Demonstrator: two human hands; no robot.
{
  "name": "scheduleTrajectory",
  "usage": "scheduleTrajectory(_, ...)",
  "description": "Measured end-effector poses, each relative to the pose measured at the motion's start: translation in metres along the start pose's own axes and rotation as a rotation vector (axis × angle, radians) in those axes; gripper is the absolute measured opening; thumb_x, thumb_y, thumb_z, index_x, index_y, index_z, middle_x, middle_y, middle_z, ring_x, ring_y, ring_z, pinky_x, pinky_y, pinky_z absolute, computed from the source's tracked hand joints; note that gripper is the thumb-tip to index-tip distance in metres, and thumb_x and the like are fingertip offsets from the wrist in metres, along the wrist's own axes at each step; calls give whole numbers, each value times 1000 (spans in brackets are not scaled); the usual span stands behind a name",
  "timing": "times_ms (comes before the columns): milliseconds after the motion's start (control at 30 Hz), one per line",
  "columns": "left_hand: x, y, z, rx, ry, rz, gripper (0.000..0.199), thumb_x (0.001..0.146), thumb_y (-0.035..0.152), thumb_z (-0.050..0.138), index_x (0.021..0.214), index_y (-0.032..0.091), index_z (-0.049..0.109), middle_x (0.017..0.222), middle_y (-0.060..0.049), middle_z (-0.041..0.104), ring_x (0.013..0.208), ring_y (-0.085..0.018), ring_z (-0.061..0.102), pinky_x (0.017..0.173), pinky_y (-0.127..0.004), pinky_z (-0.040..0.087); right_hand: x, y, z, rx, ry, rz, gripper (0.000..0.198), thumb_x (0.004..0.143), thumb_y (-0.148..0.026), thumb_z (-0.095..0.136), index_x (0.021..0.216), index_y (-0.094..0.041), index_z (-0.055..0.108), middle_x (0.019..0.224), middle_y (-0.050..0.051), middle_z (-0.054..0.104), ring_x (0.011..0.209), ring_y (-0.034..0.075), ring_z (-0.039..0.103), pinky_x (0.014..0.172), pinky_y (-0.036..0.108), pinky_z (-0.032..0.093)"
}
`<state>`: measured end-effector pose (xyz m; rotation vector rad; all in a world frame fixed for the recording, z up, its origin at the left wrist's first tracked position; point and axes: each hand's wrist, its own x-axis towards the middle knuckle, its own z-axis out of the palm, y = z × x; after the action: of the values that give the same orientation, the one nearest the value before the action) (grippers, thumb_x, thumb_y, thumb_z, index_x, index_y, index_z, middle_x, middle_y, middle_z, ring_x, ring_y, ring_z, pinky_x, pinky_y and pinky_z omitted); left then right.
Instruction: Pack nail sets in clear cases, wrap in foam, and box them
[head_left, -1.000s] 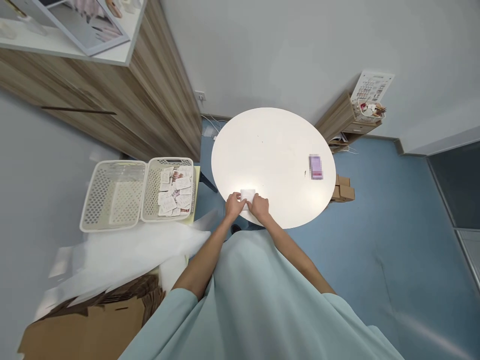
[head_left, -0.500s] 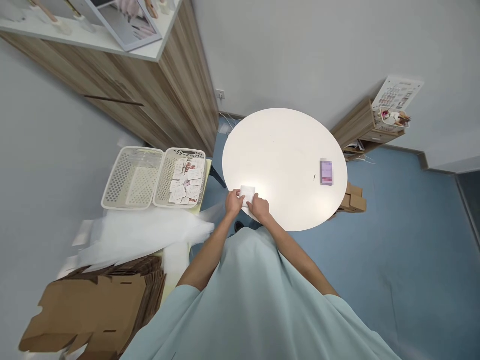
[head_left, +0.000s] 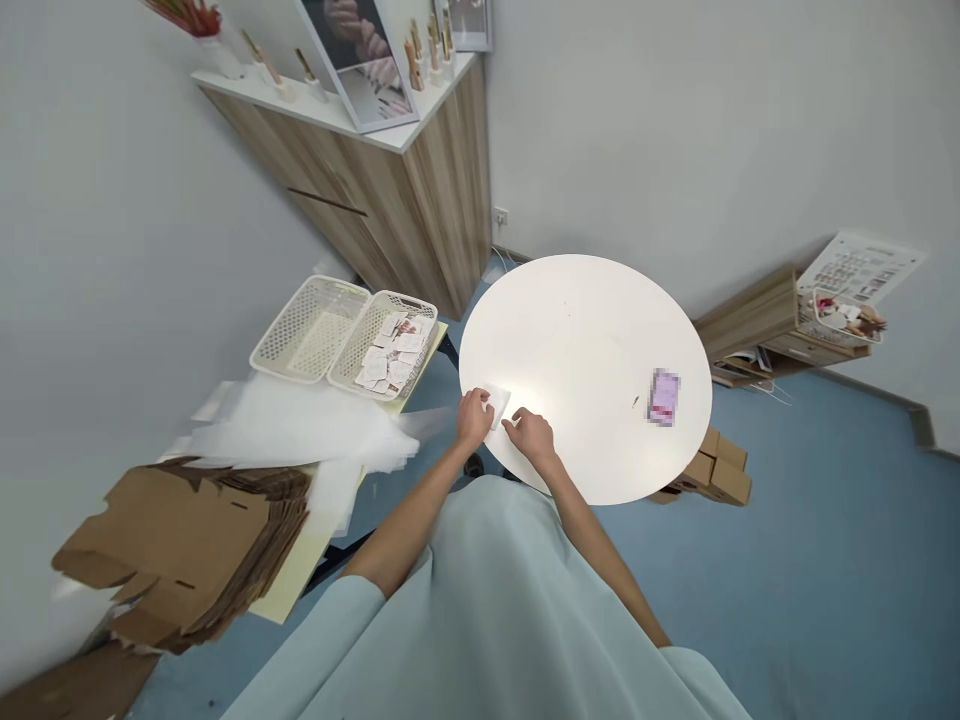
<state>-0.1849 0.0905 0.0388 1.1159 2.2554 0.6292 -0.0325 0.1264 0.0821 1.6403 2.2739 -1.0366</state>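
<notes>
My left hand point(head_left: 474, 417) is closed on a small flat white square packet point(head_left: 498, 408) at the near left edge of the round white table point(head_left: 585, 330). Its contents, if any, do not show. Just to the right, my right hand point(head_left: 531, 434) stands slightly apart from the packet, thumb and fingers spread and curled, with nothing visible between them. On the table's right side lies a purple rectangular item point(head_left: 664, 398), blurred out by pixels.
Left, a side table carries an empty white basket point(head_left: 289, 345), a basket point(head_left: 382, 392) of small printed cards, translucent white sheets point(head_left: 300, 425) and flat brown cardboard point(head_left: 172, 560). A wooden cabinet point(head_left: 442, 200) stands behind. Cardboard boxes point(head_left: 724, 470) sit beneath the table's right.
My right hand has let go of the white packet and moved a little right. The packet has turned and stays in my left hand. The camera view has shifted.
</notes>
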Motion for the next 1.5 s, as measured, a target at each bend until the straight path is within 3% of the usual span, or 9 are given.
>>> scheduleTrajectory(167,-33,-9,-27,-143,72,-52,23,91,14,56,111,22,62,107,-6,78,97,-22,72,93,-37,55,-16,14,-3,138,11,-53,26,103,-45,62,115,-23,70,95,4,80,95,21,76,72,27,48)
scheduleTrajectory(333,-81,-34,-50,-167,120,-189,18,88,21,60,105,25,64,103,-3,80,97,-22,75,92,-34,58,-32,8,5,168,-46,-141,24,102,-42,63,114,-23,70,90,2,80,90,20,76,71,27,48)
scheduleTrajectory(733,-157,-118,-108,-397,303,-325,15,83,26,60,96,25,68,97,-4,82,97,-22,77,93,-34,61,-55,-67,17,88,-122,-368,22,103,-41,62,116,-25,71,89,0,80,88,19,76,74,27,52)
scheduleTrajectory(900,-187,-177,-150,-407,361,-362,20,86,27,57,103,26,69,103,-3,83,104,-23,77,98,-35,60,-73,-115,40,34,-108,-444,23,104,-40,61,117,-24,72,92,2,80,91,19,76,75,25,52)
scheduleTrajectory(1133,-232,-303,-211,-342,490,-486,22,89,32,57,106,24,68,104,-6,83,104,-25,78,98,-39,60,-106,-191,94,-5,-144,-530,24,103,-40,62,118,-24,73,93,3,80,90,21,77,78,26,53)
scheduleTrajectory(1300,-248,-380,-236,-40,361,-511,35,82,45,74,109,22,71,119,-13,79,115,-36,73,103,-47,56,-129,-236,133,-16,-144,-523,22,102,-38,64,117,-25,74,92,2,81,90,21,77,79,27,53)
scheduleTrajectory(1500,-252,-419,-242,40,213,-419,29,87,39,69,112,24,75,124,-13,77,114,-35,73,101,-43,57,-150,-271,174,-83,-168,-499,21,102,-36,64,119,-26,74,95,2,81,93,22,77,81,28,53)
